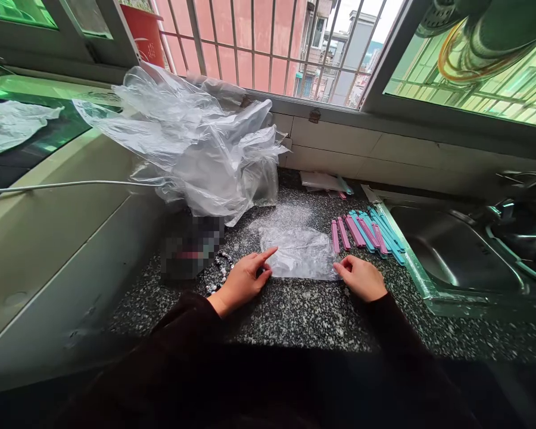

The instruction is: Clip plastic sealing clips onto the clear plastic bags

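Rather wrinkly, clear plastic bag [304, 254]

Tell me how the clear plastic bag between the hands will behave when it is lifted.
The clear plastic bag would probably hang floppy, because its thin film is wrinkled. It seems light for its size: it lies nearly flat on the speckled countertop. Its glossy surface may be slippery.

head-worn camera | faces forward, down | counter [304, 316] near below | window [268, 53] ahead
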`<action>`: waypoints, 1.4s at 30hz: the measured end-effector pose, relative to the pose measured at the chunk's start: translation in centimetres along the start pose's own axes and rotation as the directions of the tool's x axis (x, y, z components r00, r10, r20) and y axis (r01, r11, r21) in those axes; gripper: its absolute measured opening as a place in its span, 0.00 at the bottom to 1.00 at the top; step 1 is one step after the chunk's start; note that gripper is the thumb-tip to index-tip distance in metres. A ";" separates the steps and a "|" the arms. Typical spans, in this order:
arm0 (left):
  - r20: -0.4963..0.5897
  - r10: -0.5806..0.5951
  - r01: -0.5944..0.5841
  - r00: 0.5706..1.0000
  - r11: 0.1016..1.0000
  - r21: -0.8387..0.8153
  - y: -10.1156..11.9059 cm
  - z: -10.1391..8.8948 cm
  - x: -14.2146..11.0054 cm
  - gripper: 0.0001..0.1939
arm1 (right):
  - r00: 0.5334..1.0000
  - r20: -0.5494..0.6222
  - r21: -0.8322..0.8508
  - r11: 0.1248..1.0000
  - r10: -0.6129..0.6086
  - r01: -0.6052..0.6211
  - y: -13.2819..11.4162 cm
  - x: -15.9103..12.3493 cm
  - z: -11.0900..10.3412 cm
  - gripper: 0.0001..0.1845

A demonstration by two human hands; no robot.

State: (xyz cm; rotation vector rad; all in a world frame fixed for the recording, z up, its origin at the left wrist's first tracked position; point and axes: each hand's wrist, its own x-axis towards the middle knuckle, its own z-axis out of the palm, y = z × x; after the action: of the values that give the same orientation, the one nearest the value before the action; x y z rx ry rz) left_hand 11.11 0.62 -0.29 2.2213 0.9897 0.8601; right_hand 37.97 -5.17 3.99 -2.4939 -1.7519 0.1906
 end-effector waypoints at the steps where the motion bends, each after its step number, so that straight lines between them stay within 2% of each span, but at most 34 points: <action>1: 0.002 0.004 -0.004 1.000 1.000 0.015 0.0 0.0 0.0 0.25 | 0.999 0.034 -0.010 1.000 0.005 -0.005 -0.2 0.0 -0.1 0.12; 8: 0.020 0.048 -0.050 0.999 0.986 0.161 0.1 -0.1 -0.2 0.16 | 0.998 0.057 0.037 0.999 -0.040 0.038 0.7 -0.5 -0.4 0.12; 9: 0.019 0.062 -0.065 0.998 0.984 0.164 0.1 -0.1 -0.3 0.15 | 0.999 0.021 0.061 0.997 -0.048 0.046 1.0 -0.5 -0.4 0.12; 11: 0.007 0.086 -0.087 0.996 0.984 0.157 0.2 -0.3 -0.5 0.14 | 0.980 -0.180 0.134 0.985 -0.085 0.110 1.2 -0.6 -0.1 0.12; 12: -0.001 0.094 -0.093 0.996 0.985 0.147 0.3 -0.3 -0.6 0.13 | 0.940 -0.311 0.156 0.967 -0.144 0.199 1.2 -0.6 0.1 0.13; 13: -0.007 0.098 -0.096 0.995 0.987 0.132 0.5 -0.4 -0.7 0.13 | 0.873 -0.425 0.143 0.935 -0.238 0.325 1.0 -0.7 0.4 0.15; 14: -0.008 0.101 -0.100 0.995 0.988 0.114 0.7 -0.5 -0.8 0.13 | 0.788 -0.496 0.094 0.880 -0.365 0.466 0.8 -0.8 0.7 0.16; 16: 0.012 0.105 -0.106 0.994 0.992 0.070 1.0 -0.7 -0.9 0.14 | 0.619 -0.486 -0.047 0.726 -0.617 0.686 0.0 -1.0 1.4 0.18; 17: 0.029 0.101 -0.102 0.994 0.994 0.045 1.2 -0.7 -1.0 0.14 | 0.563 -0.441 -0.106 0.664 -0.699 0.740 -0.5 -1.1 1.7 0.18; 19: 0.062 0.083 -0.083 0.995 0.997 -0.008 1.3 -0.8 -1.1 0.15 | 0.518 -0.376 -0.180 0.609 -0.769 0.773 -1.1 -1.3 2.2 0.11; 21: 0.077 0.051 -0.047 0.996 0.998 -0.045 1.2 -0.7 -1.1 0.15 | 0.506 -0.362 -0.203 0.595 -0.783 0.777 -1.5 -1.5 2.5 0.08; 26: 0.051 0.031 -0.029 0.998 0.999 -0.033 0.7 -0.6 -1.0 0.13 | 0.464 -0.353 -0.174 0.545 -0.812 0.820 -1.4 -1.7 2.6 0.09; 29: 0.042 0.079 -0.080 0.996 0.997 0.016 0.9 -0.8 -1.0 0.13 | 0.441 -0.349 -0.160 0.517 -0.827 0.841 -1.4 -1.8 2.7 0.09; 32: 0.048 0.177 -0.182 0.983 0.973 0.139 1.0 -1.0 -0.9 0.15 | 0.432 -0.386 -0.109 0.505 -0.815 0.856 -1.5 -1.9 2.6 0.10; 36: -0.021 0.281 -0.266 0.959 0.927 0.264 0.7 -0.9 -0.8 0.06 | 0.453 -0.417 -0.046 0.516 -0.788 0.855 -1.3 -2.0 2.3 0.10; 38: -0.075 0.318 -0.291 0.945 0.924 0.248 0.6 -0.8 -0.8 0.07 | 0.477 -0.423 -0.028 0.537 -0.771 0.843 -1.2 -2.0 2.1 0.07; 41: -0.140 0.348 -0.316 0.927 0.925 0.211 0.6 -0.9 -0.8 0.06 | 0.533 -0.423 -0.035 0.601 -0.733 0.799 -1.1 -1.9 2.2 0.14; 42: -0.159 0.347 -0.315 0.924 0.928 0.198 0.6 -0.9 -0.8 0.06 | 0.550 -0.413 -0.051 0.622 -0.726 0.782 -1.1 -1.8 2.3 0.13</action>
State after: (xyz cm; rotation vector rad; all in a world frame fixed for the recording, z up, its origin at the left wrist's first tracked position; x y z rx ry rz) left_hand 10.27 -0.18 0.49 2.5358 0.8042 1.1993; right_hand 36.02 -6.54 1.98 -1.3143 -2.3026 -0.2430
